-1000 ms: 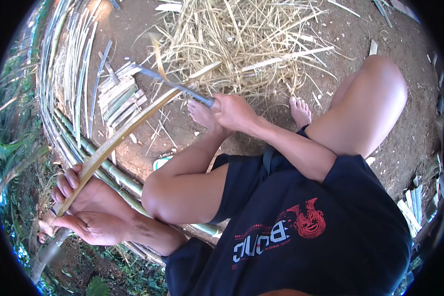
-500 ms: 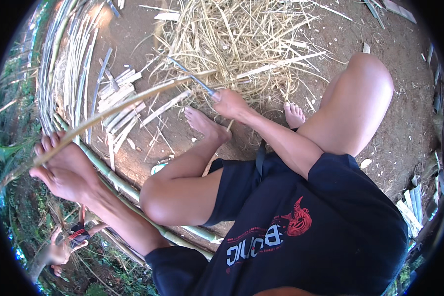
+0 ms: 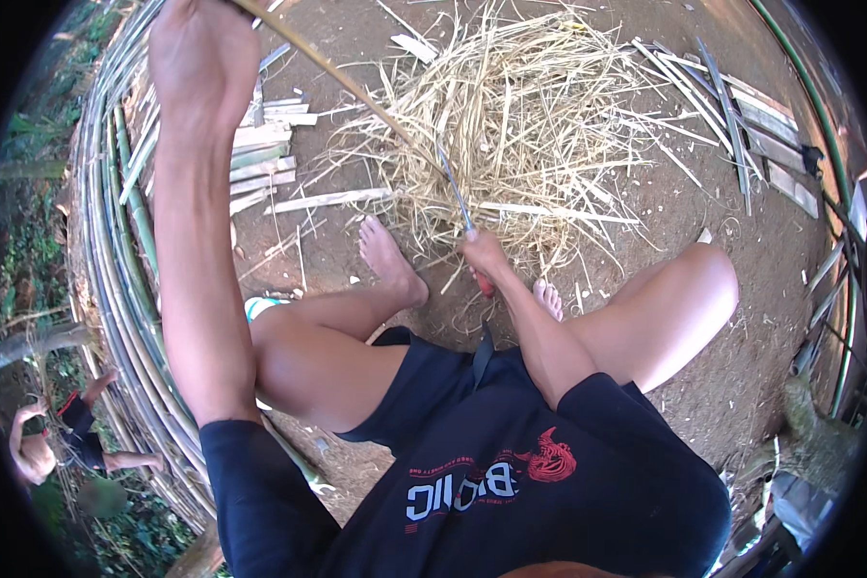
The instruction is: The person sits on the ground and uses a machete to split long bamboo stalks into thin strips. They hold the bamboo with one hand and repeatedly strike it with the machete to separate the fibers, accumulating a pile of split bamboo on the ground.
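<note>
two hands work over bare dirt ground (image 3: 665,202): your left hand (image 3: 202,58) grips a bamboo strip (image 3: 356,91), your right hand (image 3: 485,255) closes on a knife (image 3: 456,193) above the straw pile (image 3: 520,125).

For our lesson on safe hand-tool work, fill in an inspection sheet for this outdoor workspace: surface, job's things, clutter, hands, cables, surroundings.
Surface: bare packed earth.
Job's things: long bamboo strip, running from the raised hand to the knife blade.
Clutter: heap of straw-like shavings; cut bamboo slats; flat slats at the right.
Hands: left hand raised, gripping the strip; right hand closed on the knife handle, near the bare feet.
Cables: green hose along the right edge.
Surroundings: stacked bamboo poles at left; another person beyond them; greenery.
</note>
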A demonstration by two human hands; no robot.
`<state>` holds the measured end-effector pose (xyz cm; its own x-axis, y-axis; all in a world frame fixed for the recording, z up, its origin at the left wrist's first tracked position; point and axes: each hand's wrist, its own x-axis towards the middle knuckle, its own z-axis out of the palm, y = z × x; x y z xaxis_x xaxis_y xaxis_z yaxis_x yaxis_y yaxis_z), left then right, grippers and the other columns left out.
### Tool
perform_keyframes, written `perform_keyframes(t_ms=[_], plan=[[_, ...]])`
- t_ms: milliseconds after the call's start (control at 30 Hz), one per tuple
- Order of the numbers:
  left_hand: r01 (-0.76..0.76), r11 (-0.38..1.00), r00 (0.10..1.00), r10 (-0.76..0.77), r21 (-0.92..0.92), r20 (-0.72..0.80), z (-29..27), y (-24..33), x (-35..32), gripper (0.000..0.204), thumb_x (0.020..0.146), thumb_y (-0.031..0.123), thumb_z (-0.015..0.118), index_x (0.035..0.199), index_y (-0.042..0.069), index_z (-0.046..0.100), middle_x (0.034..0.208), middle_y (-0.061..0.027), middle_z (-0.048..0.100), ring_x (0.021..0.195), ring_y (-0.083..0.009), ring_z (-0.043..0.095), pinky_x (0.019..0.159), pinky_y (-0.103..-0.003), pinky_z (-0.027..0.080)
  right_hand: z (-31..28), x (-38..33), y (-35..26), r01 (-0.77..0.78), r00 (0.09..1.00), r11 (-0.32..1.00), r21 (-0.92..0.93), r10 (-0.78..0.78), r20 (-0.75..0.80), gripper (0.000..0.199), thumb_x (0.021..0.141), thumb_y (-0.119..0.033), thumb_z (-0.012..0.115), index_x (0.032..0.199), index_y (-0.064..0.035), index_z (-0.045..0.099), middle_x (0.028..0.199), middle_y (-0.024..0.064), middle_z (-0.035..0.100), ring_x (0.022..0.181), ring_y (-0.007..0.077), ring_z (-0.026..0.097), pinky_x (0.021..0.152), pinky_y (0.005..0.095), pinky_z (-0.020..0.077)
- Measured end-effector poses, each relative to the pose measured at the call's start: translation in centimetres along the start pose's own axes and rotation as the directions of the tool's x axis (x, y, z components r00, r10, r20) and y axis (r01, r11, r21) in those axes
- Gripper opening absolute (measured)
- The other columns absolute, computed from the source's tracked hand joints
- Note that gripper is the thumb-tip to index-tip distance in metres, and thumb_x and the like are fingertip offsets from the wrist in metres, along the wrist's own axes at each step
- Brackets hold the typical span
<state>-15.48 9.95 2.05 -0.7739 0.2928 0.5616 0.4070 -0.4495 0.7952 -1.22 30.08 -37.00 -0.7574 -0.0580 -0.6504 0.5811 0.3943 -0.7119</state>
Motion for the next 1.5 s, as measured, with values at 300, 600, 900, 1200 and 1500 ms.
perform_keyframes(t_ms=[300, 600, 900, 1200, 1500], plan=[[0.018, 0.999, 0.914, -0.004, 0.03, -0.407, 0.2, -1.1, 1.9, 0.023, 0.1, 0.029, 0.045, 0.09, 0.011, 0.054, 0.076, -0.0001, 0.053, 0.073, -0.0127, 0.052, 0.07, -0.027, 0.044, 0.5, 2.4, 7.7, 0.169, 0.981, 0.967, -0.188, -0.184, -0.065, 0.017, 0.081, -0.017, 0.064, 0.076, -0.0024, 0.057, 0.062, 0.0092, 0.059, 0.045, 0.0158, 0.056, 0.042, 0.0329, 0.0451], [0.012, 0.979, 0.751, 0.124, 0.201, -0.649, -2.6, 1.4, -2.7, 0.03, 0.097, 0.043, 0.052, 0.087, 0.014, 0.052, 0.072, 0.0006, 0.054, 0.07, -0.0122, 0.053, 0.068, -0.027, 0.044, -0.1, -2.7, -0.1, -0.178, 0.981, 0.932, 0.316, 0.141, 0.136, 0.017, 0.086, -0.016, 0.063, 0.08, -0.0047, 0.052, 0.058, 0.0012, 0.051, 0.043, 0.0103, 0.048, 0.039, 0.0258, 0.043], [0.083, 0.824, 0.642, 0.386, 0.561, -0.662, -1.2, 2.1, -4.4, 0.025, 0.097, 0.031, 0.054, 0.1, 0.007, 0.048, 0.077, -0.0056, 0.058, 0.065, -0.0156, 0.058, 0.063, -0.03, 0.051, -1.6, -7.0, -6.5, -0.113, 0.97, 0.881, 0.459, -0.003, 0.245, 0.019, 0.09, -0.019, 0.062, 0.083, -0.0109, 0.046, 0.059, -0.0029, 0.048, 0.044, 0.0061, 0.044, 0.038, 0.0208, 0.0402], [0.049, 0.872, 0.735, 0.298, 0.486, -0.609, -1.2, 1.7, -5.1, 0.035, 0.099, 0.03, 0.051, 0.113, -0.001, 0.044, 0.082, -0.0114, 0.055, 0.075, -0.021, 0.056, 0.078, -0.041, 0.052, 0.1, -12.7, -11.4, 0.627, 0.779, 0.767, 0.136, -0.617, -0.115, 0.027, 0.085, -0.025, 0.07, 0.085, -0.0023, 0.055, 0.06, -0.0001, 0.053, 0.052, 0.0088, 0.048, 0.05, 0.0271, 0.0411], [0.058, 0.863, 0.737, 0.302, 0.502, -0.605, 0.4, 2.6, -6.5, 0.028, 0.101, 0.028, 0.045, 0.108, 0.002, 0.043, 0.079, -0.0073, 0.05, 0.073, -0.0175, 0.051, 0.076, -0.04, 0.05, 0.4, -9.0, -9.2, 0.259, 0.958, 0.947, 0.188, -0.276, 0.071, 0.019, 0.08, -0.019, 0.064, 0.081, -0.0009, 0.056, 0.061, 0.0121, 0.057, 0.056, 0.0248, 0.054, 0.057, 0.0382, 0.0446]])
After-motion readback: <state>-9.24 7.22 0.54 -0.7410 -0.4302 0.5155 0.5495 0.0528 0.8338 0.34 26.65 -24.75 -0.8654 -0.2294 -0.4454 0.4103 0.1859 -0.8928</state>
